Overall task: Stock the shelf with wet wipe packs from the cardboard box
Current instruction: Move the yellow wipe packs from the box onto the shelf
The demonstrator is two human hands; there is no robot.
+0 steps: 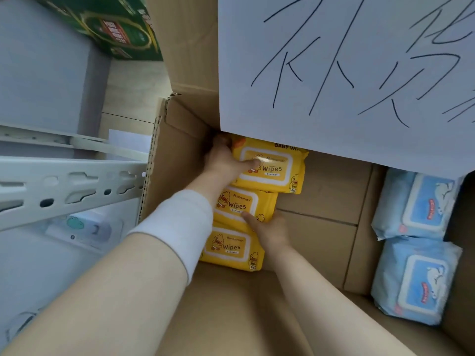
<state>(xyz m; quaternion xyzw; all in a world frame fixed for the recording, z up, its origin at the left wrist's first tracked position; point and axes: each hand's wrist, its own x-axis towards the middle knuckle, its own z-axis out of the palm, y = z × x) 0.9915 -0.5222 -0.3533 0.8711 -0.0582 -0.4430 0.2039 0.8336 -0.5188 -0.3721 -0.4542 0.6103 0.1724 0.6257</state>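
Observation:
Three yellow wet wipe packs lie in a row along the left wall of the open cardboard box (318, 227). My left hand (226, 158) grips the far yellow pack (277, 168), thumb on its lid and fingers round its left edge. My right hand (270, 229) holds the right edge of the middle yellow pack (241, 204), thumb on top. The near yellow pack (231, 249) lies untouched. Two blue wet wipe packs (419, 206) (413, 281) rest against the box's right wall.
A white sheet with black handwriting (347, 68) covers the box's far part. A grey metal shelf frame (69, 186) with slotted holes stands at the left, with pale packs (84, 229) on a lower level. A green carton (115, 24) sits at the top left.

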